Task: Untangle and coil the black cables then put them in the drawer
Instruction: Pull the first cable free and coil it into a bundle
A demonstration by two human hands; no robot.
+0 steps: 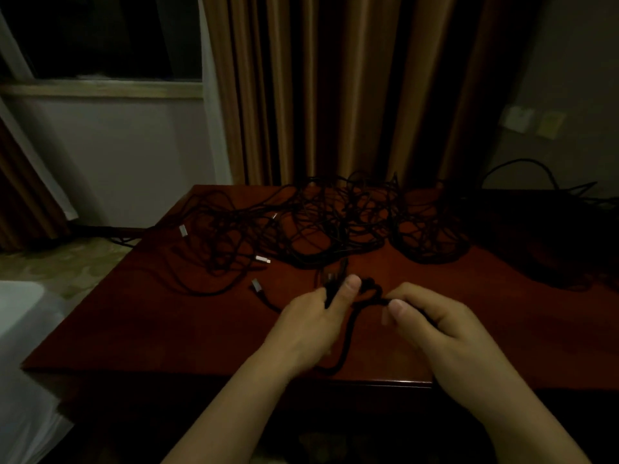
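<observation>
Two bare forearms reach in from the near edge, and both hands work one strand of black cable over the near middle of the bench. Left hand has its thumb and fingers curled round a short bunch of cable, with what looks like a plug end sticking up beyond the knuckles. Right hand pinches the same strand between thumb and curled fingers. Between them the held cable makes a small loop, and a tail hangs down towards the near edge.

Farther back, the main tangle of black cables spreads across the far half of the bench, thickest in the middle and to the right. Several pale connectors lie loose at its left side. No drawer shows in view.

These cables look thin, light and limp, so they will sag and snag on each other rather than hold a shape. A sharp pull would likely tighten knots. Better, I judge, to take hold near a connector, feed that end back through the loops, then wind it round the fingers.

Behind hang brown curtains, with a dark window far left.
</observation>
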